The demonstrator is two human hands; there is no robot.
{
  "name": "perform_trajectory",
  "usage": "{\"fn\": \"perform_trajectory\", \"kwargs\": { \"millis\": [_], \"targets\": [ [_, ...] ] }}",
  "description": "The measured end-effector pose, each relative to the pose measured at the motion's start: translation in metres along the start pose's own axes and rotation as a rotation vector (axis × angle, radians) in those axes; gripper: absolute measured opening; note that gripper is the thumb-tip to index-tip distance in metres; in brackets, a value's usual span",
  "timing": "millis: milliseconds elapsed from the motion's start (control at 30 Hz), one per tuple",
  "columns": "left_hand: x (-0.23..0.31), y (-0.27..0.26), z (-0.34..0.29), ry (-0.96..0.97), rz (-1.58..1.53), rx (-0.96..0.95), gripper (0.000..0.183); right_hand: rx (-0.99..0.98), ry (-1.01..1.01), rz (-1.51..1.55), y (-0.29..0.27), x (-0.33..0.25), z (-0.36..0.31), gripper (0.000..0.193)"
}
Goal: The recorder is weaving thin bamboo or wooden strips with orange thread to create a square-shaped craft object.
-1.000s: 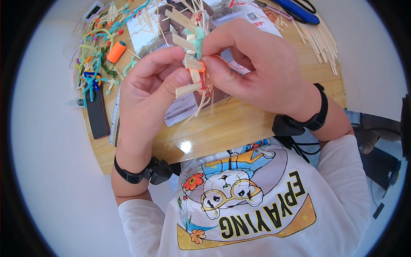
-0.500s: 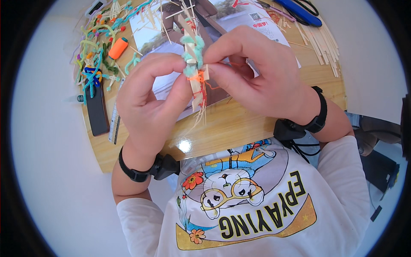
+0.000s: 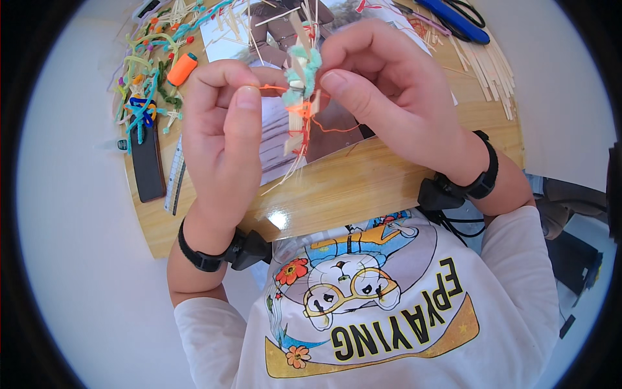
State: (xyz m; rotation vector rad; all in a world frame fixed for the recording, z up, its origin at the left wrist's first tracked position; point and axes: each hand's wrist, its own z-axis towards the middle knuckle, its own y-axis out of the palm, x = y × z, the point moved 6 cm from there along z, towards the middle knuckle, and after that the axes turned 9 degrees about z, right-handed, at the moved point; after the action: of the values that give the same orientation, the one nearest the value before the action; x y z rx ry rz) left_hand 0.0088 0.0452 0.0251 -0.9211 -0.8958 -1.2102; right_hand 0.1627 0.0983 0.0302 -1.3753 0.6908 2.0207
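Observation:
Over the table is a small craft piece of thin wooden strips (image 3: 296, 123), bound with red and orange thread and wrapped in fuzzy mint pipe cleaner (image 3: 303, 71). My right hand (image 3: 402, 97) holds it from the right side, thumb and index finger closed on it; the other fingers are partly hidden behind. My left hand (image 3: 223, 129) pinches an orange thread (image 3: 272, 87) between thumb and index finger, drawing it out to the left of the piece. A loose orange thread end curls to the right below my right thumb.
A magazine (image 3: 275, 162) lies beneath, with scattered wooden bits on it. At left are colourful pipe cleaners (image 3: 146, 78), an orange spool-like object (image 3: 182, 69), a dark phone-like slab (image 3: 148, 172) and a ruler (image 3: 173, 181). Wooden strips (image 3: 495, 81) and a blue-handled tool (image 3: 457, 23) lie right.
My left hand has let go of the craft piece and moved left, pulling the orange thread out. The piece has shifted slightly right in my right hand.

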Motion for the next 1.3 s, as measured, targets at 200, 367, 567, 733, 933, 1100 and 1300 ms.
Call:
{"fn": "perform_trajectory", "kwargs": {
  "millis": [200, 367, 567, 733, 933, 1100, 1300],
  "targets": [
    [0.001, 0.002, 0.004, 0.062, 0.002, -0.07, 0.009, -0.035, -0.229, -0.218, -0.008, -0.004, 0.008, 0.014],
    [-0.002, 0.001, 0.006, 0.034, 0.004, -0.152, 0.009, -0.095, -0.111, -0.364, -0.008, -0.006, 0.009, 0.016],
    [0.001, -0.02, 0.016, -0.08, 0.043, -0.057, 0.016, -0.156, -0.171, -0.476, -0.012, 0.001, 0.014, 0.014],
    [0.01, -0.036, 0.022, -0.127, -0.085, -0.005, 0.023, -0.165, -0.16, -0.541, -0.014, 0.008, 0.014, 0.016],
    [0.002, -0.043, 0.025, -0.047, -0.194, -0.086, 0.022, -0.18, -0.326, -0.754, -0.019, 0.023, 0.014, 0.016],
    [-0.004, -0.01, 0.017, -0.043, -0.027, -0.189, 0.016, -0.077, -0.684, -1.008, -0.008, -0.008, 0.021, 0.026],
    [-0.008, -0.005, 0.012, -0.033, 0.05, -0.206, 0.011, -0.082, 0.646, 0.343, 0.016, 0.013, 0.029, 0.028]
  ]
}}
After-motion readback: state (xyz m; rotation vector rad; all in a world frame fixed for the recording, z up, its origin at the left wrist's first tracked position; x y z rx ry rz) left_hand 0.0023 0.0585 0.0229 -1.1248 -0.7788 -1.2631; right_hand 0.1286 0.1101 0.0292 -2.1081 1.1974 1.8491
